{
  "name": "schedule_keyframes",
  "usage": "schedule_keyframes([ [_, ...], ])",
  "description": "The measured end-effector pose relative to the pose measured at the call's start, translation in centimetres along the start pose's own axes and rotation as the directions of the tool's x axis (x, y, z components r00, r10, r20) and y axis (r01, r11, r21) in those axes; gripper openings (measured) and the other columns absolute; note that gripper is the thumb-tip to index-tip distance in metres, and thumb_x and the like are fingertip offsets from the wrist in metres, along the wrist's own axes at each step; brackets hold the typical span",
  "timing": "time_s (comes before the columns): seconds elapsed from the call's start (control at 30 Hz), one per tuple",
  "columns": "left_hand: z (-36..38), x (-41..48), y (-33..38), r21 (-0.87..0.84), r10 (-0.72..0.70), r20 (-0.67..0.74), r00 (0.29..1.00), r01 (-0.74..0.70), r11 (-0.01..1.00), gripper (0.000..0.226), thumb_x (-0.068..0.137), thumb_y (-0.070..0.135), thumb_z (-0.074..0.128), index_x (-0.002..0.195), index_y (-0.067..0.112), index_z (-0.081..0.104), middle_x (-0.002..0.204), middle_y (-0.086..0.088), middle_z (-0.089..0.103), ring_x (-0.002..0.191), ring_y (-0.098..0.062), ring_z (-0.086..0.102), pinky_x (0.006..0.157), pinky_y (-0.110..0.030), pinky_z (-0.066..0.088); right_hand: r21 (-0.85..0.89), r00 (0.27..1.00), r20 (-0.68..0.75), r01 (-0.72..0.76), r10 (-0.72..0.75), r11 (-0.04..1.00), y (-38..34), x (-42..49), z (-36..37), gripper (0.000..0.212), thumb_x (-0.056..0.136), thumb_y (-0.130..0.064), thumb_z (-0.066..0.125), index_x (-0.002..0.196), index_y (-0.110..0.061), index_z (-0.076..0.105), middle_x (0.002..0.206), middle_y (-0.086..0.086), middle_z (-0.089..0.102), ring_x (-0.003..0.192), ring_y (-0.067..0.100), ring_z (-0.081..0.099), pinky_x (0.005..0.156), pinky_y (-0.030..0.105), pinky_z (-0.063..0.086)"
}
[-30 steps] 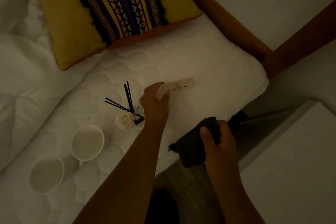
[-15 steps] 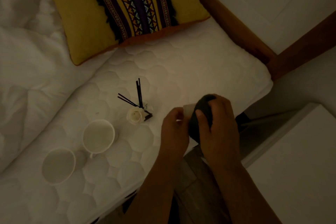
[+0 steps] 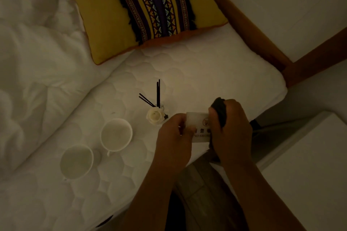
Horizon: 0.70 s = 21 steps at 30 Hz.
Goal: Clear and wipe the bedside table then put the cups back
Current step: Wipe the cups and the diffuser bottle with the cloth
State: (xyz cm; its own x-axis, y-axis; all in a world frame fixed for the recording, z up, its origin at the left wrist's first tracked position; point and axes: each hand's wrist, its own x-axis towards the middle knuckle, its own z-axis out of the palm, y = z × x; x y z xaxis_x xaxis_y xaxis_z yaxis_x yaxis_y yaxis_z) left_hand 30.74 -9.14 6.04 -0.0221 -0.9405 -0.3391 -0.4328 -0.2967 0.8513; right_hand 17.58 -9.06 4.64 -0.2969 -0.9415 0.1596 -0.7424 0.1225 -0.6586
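Two white cups (image 3: 116,134) (image 3: 76,161) stand side by side on the white mattress (image 3: 197,73), left of my hands. A reed diffuser with black sticks and a white rose (image 3: 155,115) stands just beyond them. My left hand (image 3: 174,139) grips the left end of a white printed card (image 3: 199,126) above the mattress edge. My right hand (image 3: 230,133) holds a dark cloth (image 3: 220,108) pressed against the card's right end. The white bedside table (image 3: 308,172) lies at the lower right, with nothing on the part in view.
A yellow cushion with a patterned stripe (image 3: 142,7) lies at the head of the bed. A rumpled white duvet (image 3: 33,73) fills the left side. The wooden bed frame (image 3: 249,30) runs along the right. Wooden floor (image 3: 202,187) shows between bed and table.
My left hand has pulled the white card back from over the mattress toward my right hand. The dark cloth has come up against the card, which now faces the camera.
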Motion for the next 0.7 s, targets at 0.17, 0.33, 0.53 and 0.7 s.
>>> schedule_keyframes([
  [0.17, -0.6, -0.5, -0.3, -0.024, 0.034, 0.045, 0.998, -0.033, 0.999, 0.016, 0.094, 0.015, 0.057, 0.107, 0.022, 0.063, 0.092, 0.013, 0.061, 0.086, 0.001, 0.060, 0.072, -0.010, 0.049, -0.035, 0.997, 0.023, 0.072, -0.071, 0.997, -0.8, -0.6, 0.3, 0.039, 0.097, -0.047, 0.041, 0.099, -0.010, 0.053, 0.083, 0.002, 0.054, 0.068, 0.016, 0.055, 0.057, 0.029, 0.047],
  [0.33, -0.2, -1.2, -0.5, -0.077, -0.002, 0.113, 0.994, 0.011, 0.997, 0.016, 0.094, 0.002, 0.054, 0.102, 0.009, 0.065, 0.090, -0.003, 0.068, 0.080, -0.018, 0.068, 0.076, -0.033, 0.056, -0.120, 0.984, 0.085, 0.167, -0.157, 0.979, -3.2, -1.4, 1.1, 0.037, 0.096, -0.050, 0.040, 0.093, -0.016, 0.054, 0.076, -0.004, 0.055, 0.061, 0.006, 0.049, 0.052, 0.014, 0.036],
  [0.53, -0.8, -1.5, -0.4, -0.060, 0.004, 0.106, 0.994, 0.003, 0.998, 0.021, 0.096, 0.006, 0.053, 0.113, 0.009, 0.064, 0.107, -0.004, 0.068, 0.099, -0.017, 0.065, 0.089, -0.030, 0.052, -0.067, 0.957, 0.174, 0.248, -0.233, 0.966, -2.4, -0.2, 1.1, 0.040, 0.092, -0.059, 0.044, 0.090, -0.019, 0.051, 0.071, -0.009, 0.050, 0.057, 0.008, 0.052, 0.053, 0.028, 0.049],
  [0.7, -1.1, -0.7, 0.1, -0.029, 0.063, -0.014, 0.998, -0.063, 0.998, 0.018, 0.095, 0.017, 0.056, 0.110, 0.022, 0.063, 0.097, 0.013, 0.061, 0.088, 0.001, 0.059, 0.072, -0.005, 0.048, -0.045, 0.996, -0.066, 0.060, -0.063, 0.997, -0.6, 0.7, 0.4, 0.042, 0.093, -0.056, 0.045, 0.088, -0.015, 0.049, 0.070, -0.007, 0.047, 0.055, 0.007, 0.048, 0.051, 0.017, 0.041],
])
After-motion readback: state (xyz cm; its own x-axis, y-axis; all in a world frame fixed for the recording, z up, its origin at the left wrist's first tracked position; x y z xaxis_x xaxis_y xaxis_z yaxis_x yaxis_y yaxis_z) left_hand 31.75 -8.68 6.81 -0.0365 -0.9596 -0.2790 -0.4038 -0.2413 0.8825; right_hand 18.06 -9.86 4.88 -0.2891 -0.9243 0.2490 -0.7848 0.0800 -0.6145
